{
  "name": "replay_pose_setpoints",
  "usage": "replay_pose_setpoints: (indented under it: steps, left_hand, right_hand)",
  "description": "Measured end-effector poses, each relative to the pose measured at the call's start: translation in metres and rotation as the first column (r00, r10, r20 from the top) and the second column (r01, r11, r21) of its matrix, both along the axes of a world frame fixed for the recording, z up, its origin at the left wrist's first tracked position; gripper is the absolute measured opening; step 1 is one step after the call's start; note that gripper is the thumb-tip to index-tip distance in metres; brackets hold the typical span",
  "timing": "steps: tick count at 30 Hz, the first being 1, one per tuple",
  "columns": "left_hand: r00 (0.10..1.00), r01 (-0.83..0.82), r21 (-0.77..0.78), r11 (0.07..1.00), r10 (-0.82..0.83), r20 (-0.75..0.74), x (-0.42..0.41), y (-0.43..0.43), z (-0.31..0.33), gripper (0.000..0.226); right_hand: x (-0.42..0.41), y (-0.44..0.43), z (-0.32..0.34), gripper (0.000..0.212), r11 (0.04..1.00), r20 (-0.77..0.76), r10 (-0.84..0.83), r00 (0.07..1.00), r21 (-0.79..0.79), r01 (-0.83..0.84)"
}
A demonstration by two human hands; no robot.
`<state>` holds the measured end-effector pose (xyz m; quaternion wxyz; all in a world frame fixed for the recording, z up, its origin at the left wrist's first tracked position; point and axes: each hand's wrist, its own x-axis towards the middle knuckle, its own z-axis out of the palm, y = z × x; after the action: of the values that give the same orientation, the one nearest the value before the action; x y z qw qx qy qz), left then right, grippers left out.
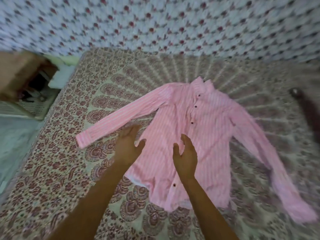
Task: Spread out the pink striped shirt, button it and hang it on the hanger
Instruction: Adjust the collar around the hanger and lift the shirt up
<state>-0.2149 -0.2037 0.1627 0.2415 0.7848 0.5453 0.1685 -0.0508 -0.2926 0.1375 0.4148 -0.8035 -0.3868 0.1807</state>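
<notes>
The pink striped shirt [204,135] lies face up on the bed, collar away from me, both sleeves stretched out to the sides. Dark buttons run down its front placket. My left hand [128,146] hovers open over the shirt's left edge, just below the left sleeve. My right hand [186,155] is open over the lower middle of the shirt, fingers apart, holding nothing. A dark object [304,108] at the right edge, possibly the hanger, is too blurred to identify.
A patterned bedspread [69,170] covers the bed. A floral sheet [155,23] lies across the far side. Off the bed's left edge stands a white piece of furniture [57,80] with a brown object [19,73] and clutter.
</notes>
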Motion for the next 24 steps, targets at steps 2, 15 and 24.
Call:
replay_pose_setpoints:
  steps: [2,15,24]
  left_hand:
    - [1.0,-0.005,0.023,1.0,0.005,-0.012,0.021,-0.01,0.017,0.059]
    - [0.973,0.182,0.093,0.979,-0.192,0.124,0.119,0.036,0.05,0.059]
    - [0.949,0.287,0.082,0.954,-0.295,0.109,0.183,0.091,0.014,0.058]
  right_hand:
    - [0.023,-0.011,0.017,0.043,1.0,-0.017,-0.005,1.0,0.009,0.005]
    - [0.11,0.009,0.064,0.051,0.993,0.013,-0.1,0.995,0.056,0.1]
    - [0.167,0.066,0.036,0.038,0.988,0.042,-0.149,0.988,-0.018,0.15]
